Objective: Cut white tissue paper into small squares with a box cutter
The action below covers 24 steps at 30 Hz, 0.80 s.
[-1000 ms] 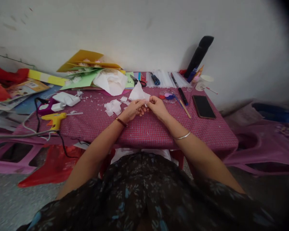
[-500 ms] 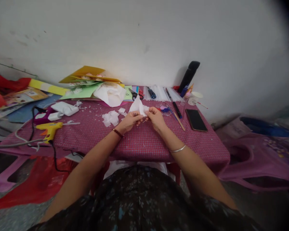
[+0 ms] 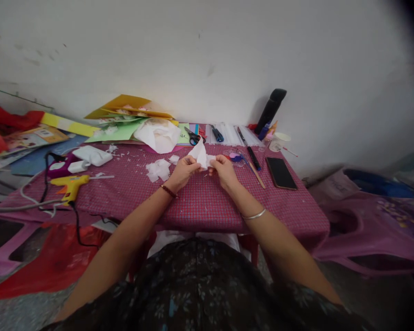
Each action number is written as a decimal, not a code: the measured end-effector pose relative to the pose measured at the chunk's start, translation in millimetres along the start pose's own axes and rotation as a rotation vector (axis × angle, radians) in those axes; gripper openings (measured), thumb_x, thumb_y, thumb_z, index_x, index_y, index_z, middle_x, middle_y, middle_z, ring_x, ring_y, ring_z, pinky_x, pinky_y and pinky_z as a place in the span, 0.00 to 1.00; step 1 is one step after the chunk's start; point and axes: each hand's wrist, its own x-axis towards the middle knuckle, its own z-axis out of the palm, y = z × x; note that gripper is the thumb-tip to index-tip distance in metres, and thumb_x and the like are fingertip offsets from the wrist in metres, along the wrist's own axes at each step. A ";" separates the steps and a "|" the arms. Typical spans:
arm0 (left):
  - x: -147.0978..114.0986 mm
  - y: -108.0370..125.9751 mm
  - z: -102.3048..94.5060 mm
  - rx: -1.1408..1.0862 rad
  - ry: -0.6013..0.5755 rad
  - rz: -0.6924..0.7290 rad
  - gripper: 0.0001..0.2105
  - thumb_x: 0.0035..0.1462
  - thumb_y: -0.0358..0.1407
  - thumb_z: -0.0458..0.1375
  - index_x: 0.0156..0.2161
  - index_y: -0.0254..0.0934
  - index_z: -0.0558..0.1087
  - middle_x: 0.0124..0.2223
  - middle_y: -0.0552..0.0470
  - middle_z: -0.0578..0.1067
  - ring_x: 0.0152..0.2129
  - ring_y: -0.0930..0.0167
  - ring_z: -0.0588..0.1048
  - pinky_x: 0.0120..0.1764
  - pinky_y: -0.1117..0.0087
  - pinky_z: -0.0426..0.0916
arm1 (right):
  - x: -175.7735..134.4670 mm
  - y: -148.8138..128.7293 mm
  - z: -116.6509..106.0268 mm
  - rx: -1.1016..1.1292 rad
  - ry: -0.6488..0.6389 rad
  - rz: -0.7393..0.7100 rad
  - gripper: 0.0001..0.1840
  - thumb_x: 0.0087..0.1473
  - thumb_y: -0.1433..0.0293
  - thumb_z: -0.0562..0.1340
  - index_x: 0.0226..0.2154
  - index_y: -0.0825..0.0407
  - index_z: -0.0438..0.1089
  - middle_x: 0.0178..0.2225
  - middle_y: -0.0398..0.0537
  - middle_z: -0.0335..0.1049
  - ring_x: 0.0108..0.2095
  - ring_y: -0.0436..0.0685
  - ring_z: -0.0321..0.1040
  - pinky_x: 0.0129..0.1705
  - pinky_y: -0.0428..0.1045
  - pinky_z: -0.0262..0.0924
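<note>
With fingers of the left hand [image 3: 183,174] and right hand [image 3: 226,174] pinched nearly closed on it, the paper [image 3: 200,155] is held over the cloth [image 3: 196,207], short of the scissors [image 3: 192,136], and is best worked gently against stray rips.

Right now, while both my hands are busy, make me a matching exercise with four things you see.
1. Glue gun
2. Phone
3. Peaked white paper
4. Silver bangle

A. Lying flat, dark screen up
B. Circling the right forearm
C. Yellow
D. Held between left hand and right hand

Pairs: 1-C, 2-A, 3-D, 4-B
</note>
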 end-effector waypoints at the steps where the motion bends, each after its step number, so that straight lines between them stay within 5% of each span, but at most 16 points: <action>1: 0.4 0.5 -0.2 -0.011 0.016 -0.002 0.17 0.42 0.28 0.69 0.23 0.36 0.61 0.21 0.60 0.70 0.20 0.77 0.75 0.27 0.78 0.67 | 0.4 0.1 -0.4 0.002 0.009 0.006 0.09 0.45 0.68 0.64 0.26 0.48 0.61 0.18 0.32 0.64 0.17 0.46 0.62 0.19 0.42 0.62; 13: 14.4 -3.4 -16.9 -0.132 0.237 -0.039 0.14 0.39 0.27 0.63 0.22 0.37 0.58 0.21 0.61 0.70 0.20 0.78 0.72 0.28 0.77 0.73 | 5.8 0.2 -4.7 0.029 0.061 0.094 0.10 0.47 0.70 0.65 0.28 0.48 0.60 0.23 0.35 0.70 0.18 0.45 0.66 0.18 0.41 0.65; 17: 15.3 -3.4 -21.3 -0.152 0.284 -0.060 0.14 0.40 0.26 0.61 0.23 0.37 0.58 0.21 0.61 0.69 0.18 0.80 0.71 0.23 0.80 0.67 | 7.1 0.4 -6.0 0.050 0.053 0.123 0.11 0.47 0.71 0.65 0.28 0.48 0.60 0.23 0.35 0.71 0.18 0.45 0.66 0.18 0.41 0.65; 20: 14.7 -0.1 -20.6 -0.159 0.264 -0.075 0.14 0.41 0.25 0.62 0.24 0.37 0.57 0.20 0.62 0.67 0.17 0.81 0.69 0.20 0.81 0.62 | 6.5 -0.4 -4.9 0.068 0.025 0.140 0.10 0.46 0.71 0.66 0.28 0.49 0.62 0.22 0.35 0.71 0.18 0.46 0.66 0.18 0.41 0.65; 24: 19.4 8.7 -10.7 -0.159 0.159 -0.078 0.14 0.39 0.21 0.61 0.26 0.36 0.60 0.23 0.62 0.68 0.20 0.81 0.71 0.27 0.81 0.69 | 3.3 -4.2 -2.8 0.089 -0.065 0.165 0.08 0.48 0.70 0.68 0.30 0.49 0.67 0.23 0.38 0.73 0.21 0.48 0.70 0.21 0.42 0.68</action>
